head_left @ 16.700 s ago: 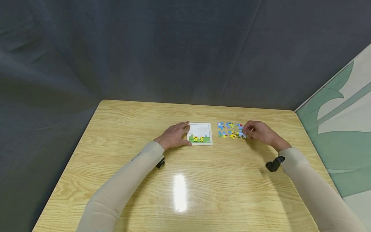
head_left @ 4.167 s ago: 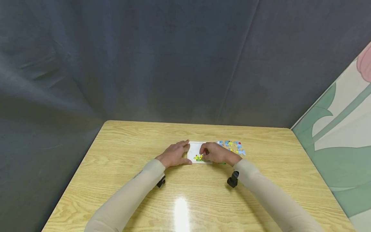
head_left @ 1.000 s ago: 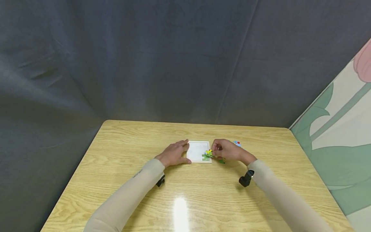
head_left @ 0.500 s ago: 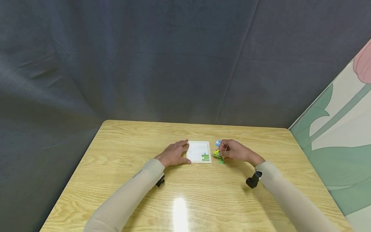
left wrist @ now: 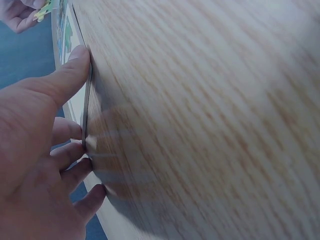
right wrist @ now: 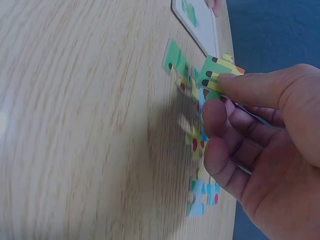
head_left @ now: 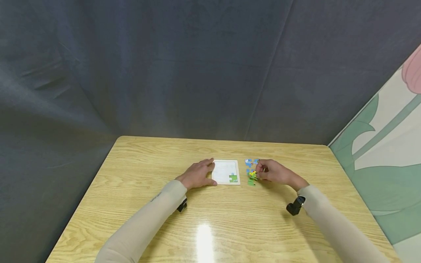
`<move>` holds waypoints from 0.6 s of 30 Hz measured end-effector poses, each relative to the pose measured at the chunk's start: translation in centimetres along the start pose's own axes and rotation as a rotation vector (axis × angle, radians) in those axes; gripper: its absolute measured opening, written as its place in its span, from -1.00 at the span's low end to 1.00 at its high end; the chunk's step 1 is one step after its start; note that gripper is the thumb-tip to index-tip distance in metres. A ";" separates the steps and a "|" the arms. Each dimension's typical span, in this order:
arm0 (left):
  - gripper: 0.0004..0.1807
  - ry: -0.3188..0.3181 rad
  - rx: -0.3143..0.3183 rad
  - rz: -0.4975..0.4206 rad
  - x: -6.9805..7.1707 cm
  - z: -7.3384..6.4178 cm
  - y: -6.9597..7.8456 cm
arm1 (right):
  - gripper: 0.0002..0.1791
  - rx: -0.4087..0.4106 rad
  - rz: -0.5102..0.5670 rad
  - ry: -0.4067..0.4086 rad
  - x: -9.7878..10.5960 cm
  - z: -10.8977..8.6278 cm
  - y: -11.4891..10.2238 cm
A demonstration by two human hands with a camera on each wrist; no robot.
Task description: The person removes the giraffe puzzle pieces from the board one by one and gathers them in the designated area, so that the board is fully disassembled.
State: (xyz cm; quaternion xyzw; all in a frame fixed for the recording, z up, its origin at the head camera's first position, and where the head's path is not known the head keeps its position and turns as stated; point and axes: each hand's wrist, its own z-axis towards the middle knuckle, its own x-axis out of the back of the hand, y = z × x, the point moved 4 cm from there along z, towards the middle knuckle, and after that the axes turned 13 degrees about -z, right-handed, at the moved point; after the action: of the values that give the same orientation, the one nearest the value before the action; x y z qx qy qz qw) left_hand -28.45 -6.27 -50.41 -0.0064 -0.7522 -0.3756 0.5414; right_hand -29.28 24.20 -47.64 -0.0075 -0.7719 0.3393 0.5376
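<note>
My left hand (head_left: pixel 197 173) rests at the left side of a shallow white puzzle tray (head_left: pixel 220 183), thumb and spread fingers touching its edge. In the left wrist view the thumb (left wrist: pixel 75 67) lies along the rim. One green puzzle piece (head_left: pixel 233 178) sits in the tray's lower right corner. My right hand (head_left: pixel 276 171) pinches a green and yellow puzzle piece (right wrist: pixel 212 72) between thumb and fingers, above the table right of the tray. Below it lie loose pieces, among them a blue piece (head_left: pixel 248 163) and a green piece (head_left: pixel 251 182); my right hand hides others in the head view.
The right wrist view shows more loose pieces on the wood table, including a light blue piece (right wrist: pixel 197 197). A dark curtain (head_left: pixel 197 73) hangs behind the table (head_left: pixel 158 153), and a flower-patterned panel (head_left: pixel 388 175) stands at the right.
Several pieces that lay in the tray are gone from it, leaving one. My right hand has moved right, away from the tray, with the green and yellow piece. My left hand has stayed put.
</note>
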 end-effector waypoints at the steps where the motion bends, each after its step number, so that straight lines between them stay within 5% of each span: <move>1: -0.05 -0.002 0.001 -0.005 0.0 0.0 0.0 | -0.93 0.002 0.000 0.002 0.0 -0.1 0.1; 18: -0.06 0.001 -0.007 -0.013 0.2 -0.3 0.3 | -0.93 -0.045 0.002 -0.033 0.0 -1.3 1.9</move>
State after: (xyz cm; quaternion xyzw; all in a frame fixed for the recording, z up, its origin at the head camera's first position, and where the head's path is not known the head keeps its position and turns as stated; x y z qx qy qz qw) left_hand -28.20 -6.34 -50.03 -0.0032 -0.7506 -0.3815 0.5395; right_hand -28.84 26.33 -48.44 -0.0148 -0.7879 0.3227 0.5243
